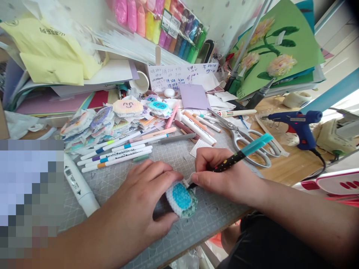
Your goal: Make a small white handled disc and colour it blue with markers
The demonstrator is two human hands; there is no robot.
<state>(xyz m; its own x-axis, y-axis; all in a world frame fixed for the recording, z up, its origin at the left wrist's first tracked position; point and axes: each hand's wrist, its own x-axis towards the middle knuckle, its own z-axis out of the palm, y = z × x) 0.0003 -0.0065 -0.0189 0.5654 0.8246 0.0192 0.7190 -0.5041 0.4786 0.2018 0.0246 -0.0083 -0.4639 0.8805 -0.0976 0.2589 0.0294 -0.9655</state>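
My left hand [153, 194] grips the left side of a small rounded piece [181, 196] between thumb and fingers; the piece has a bright blue oval, a white textured border and a greenish lower edge. In my right hand [224, 177] is a black dotted pen [230, 160] with a teal end, slanting up to the right. Its dark tip meets the upper right edge of the piece, though whether it touches is hard to tell. Underneath lies a grey cutting mat [193, 226]. My left fingers partly cover the piece.
Several acrylic markers [120, 154] lie behind my left hand, beside a pile of wrapped decorated pieces [127, 107]. Grey-handled scissors [241, 136] lie behind my right hand. A blue glue gun [298, 121] stands at right. A thick white marker [80, 185] lies at left.
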